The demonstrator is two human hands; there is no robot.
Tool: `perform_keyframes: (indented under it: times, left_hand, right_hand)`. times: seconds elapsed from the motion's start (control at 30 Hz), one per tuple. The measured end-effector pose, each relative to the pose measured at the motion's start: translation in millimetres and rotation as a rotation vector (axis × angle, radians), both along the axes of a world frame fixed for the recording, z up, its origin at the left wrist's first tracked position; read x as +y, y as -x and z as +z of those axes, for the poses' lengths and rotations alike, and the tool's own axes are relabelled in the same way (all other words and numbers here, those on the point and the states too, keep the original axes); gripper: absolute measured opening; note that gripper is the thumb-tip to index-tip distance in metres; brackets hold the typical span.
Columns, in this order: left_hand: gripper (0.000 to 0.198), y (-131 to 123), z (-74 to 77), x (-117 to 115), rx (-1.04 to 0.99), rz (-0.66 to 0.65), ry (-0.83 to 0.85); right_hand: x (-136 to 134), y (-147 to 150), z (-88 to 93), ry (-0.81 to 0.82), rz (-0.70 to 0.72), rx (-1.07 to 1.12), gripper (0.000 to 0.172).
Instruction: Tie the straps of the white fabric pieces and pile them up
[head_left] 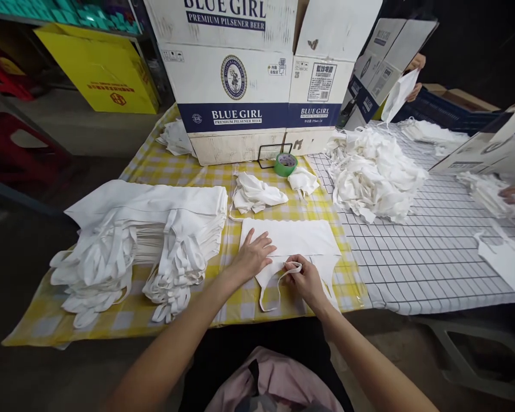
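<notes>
A white strappy camisole top [300,236] lies flat on the yellow checked cloth in front of me, its straps toward my body. My left hand [254,255] rests on its left part with the fingers spread. Pinched between the fingers of my right hand [302,277] is one thin shoulder strap [278,289], which loops down toward the table edge. To the left is a thick stack of similar camisole tops [154,197], with bunches of straps hanging over its near side. Crumpled white pieces [257,193] lie just beyond the flat top.
A large beer carton [232,80] stands at the back, with a roll of green tape [285,164] before it. A heap of white garments [375,171] covers part of the grid-patterned cloth [381,260] on the right. Another person's hands [414,77] hold a white piece at the upper right.
</notes>
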State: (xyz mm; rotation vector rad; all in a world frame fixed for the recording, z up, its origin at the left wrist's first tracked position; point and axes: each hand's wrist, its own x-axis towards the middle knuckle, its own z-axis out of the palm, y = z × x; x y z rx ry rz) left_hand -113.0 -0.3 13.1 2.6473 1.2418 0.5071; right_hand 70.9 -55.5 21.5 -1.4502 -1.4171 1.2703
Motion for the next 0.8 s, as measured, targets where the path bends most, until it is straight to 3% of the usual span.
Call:
perform_keyframes:
  times: [0.13,0.27,0.47,0.8]
  left_hand:
    - [0.012,-2.2,-0.1,8.1,0.104,-0.117,-0.07]
    - [0.017,-3.1,-0.6,6.1,0.021,-0.046,-0.044]
    - [0.013,-3.4,-4.6,9.1,-0.268,0.167,0.167]
    - [0.029,-5.1,-10.8,20.6,-0.354,0.218,0.217]
  right_hand:
    - [12.4,3.4,-4.9,0.071,0.007,0.086,0.022]
    - [25.9,2.1,-6.3,0.092,0.062,0.059,0.021]
    - [56.1,5.8,-5.2,-0.171,0.182,-0.174,0.015]
    - [81.7,15.4,-6.8,-0.338,0.298,-0.422,0.014]
